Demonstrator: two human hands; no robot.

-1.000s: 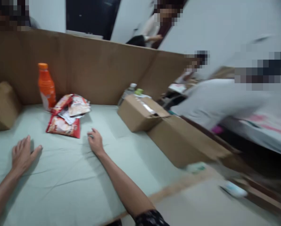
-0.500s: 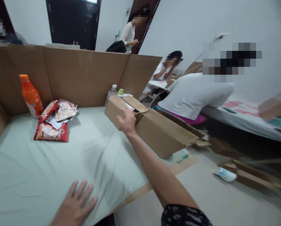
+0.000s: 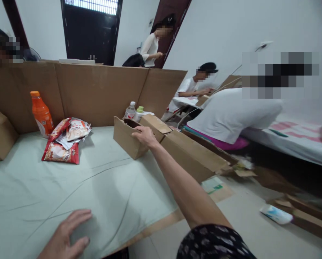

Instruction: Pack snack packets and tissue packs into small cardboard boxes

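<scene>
My right hand (image 3: 146,136) reaches across to a small cardboard box (image 3: 127,138) at the right side of the cloth-covered table. Its fingers are bent over the box's upper edge, gripping it; the box's top opening shows dark. My left hand (image 3: 69,233) is low over the pale green cloth (image 3: 101,194), fingers apart and holding nothing. Several red and white snack packets (image 3: 62,151) lie in a pile left of the box. An orange bottle (image 3: 41,117) stands upright behind them.
A cardboard screen (image 3: 101,84) stands along the back. Behind the box are a clear bottle (image 3: 130,109) and a green-capped white container (image 3: 139,113). More cardboard boxes (image 3: 190,153) adjoin on the right. A person in white (image 3: 228,111) leans over another table; other people are farther back.
The small box has come slightly left and toward me, apart from the boxes behind, with my right hand now gripping its edge. My left hand has moved left and its fingers have curved.
</scene>
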